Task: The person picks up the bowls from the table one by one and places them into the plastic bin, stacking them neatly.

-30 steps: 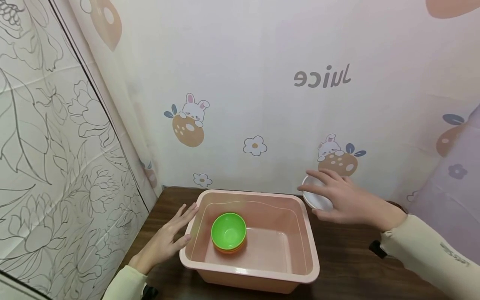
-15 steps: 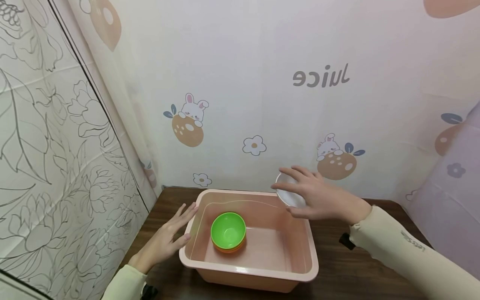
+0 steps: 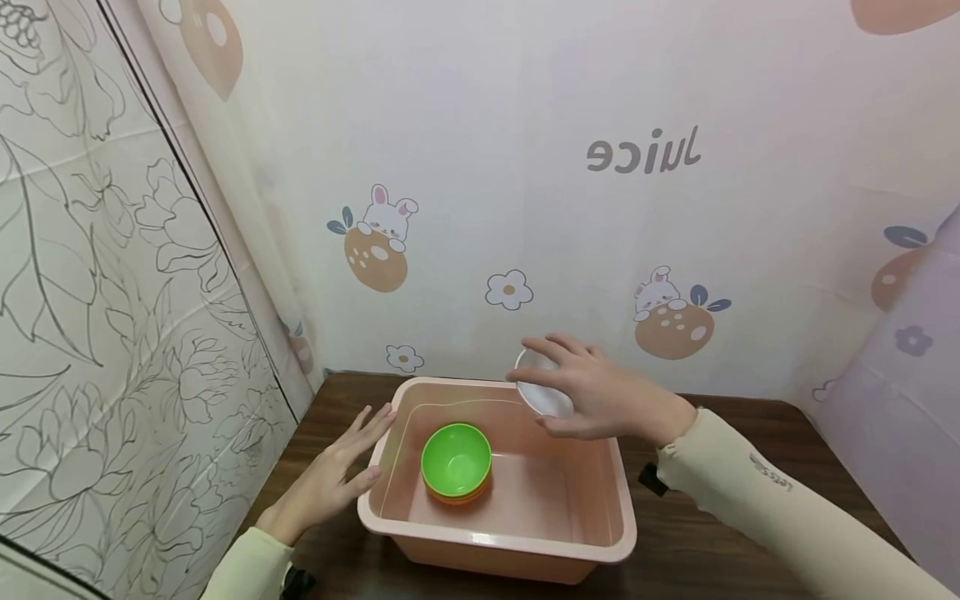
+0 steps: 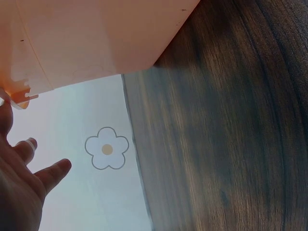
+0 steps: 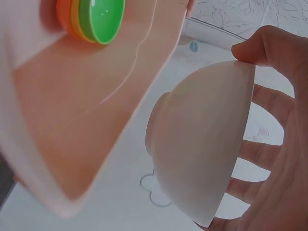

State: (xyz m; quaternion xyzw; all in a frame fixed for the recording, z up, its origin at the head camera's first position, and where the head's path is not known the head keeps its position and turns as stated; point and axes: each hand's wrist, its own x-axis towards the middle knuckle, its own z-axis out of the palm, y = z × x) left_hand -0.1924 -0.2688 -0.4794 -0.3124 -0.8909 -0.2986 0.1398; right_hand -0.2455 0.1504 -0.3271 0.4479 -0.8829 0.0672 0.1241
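Note:
A white bowl (image 5: 202, 139) is gripped by its rim between the thumb and fingers of my right hand (image 3: 600, 392), above the back right part of a pink plastic basin (image 3: 495, 546). In the right wrist view the bowl's outer side and foot ring face the basin. Inside the basin, left of its middle, a green bowl (image 3: 456, 460) sits on top of an orange-yellow one (image 5: 74, 21). My left hand (image 3: 333, 475) rests with extended fingers at the basin's left rim; the left wrist view shows its fingers (image 4: 53, 175) spread beside the basin wall.
A dark wooden table (image 3: 712, 500) lies under the basin and reaches out to the right. Behind it hangs a pale printed curtain (image 3: 480, 208). A white panel with flower line drawings (image 3: 135, 317) stands along the left side.
My right hand has carried the white bowl leftward, from beside the basin's right back corner to over the basin. The left hand and the stacked bowls have stayed in place.

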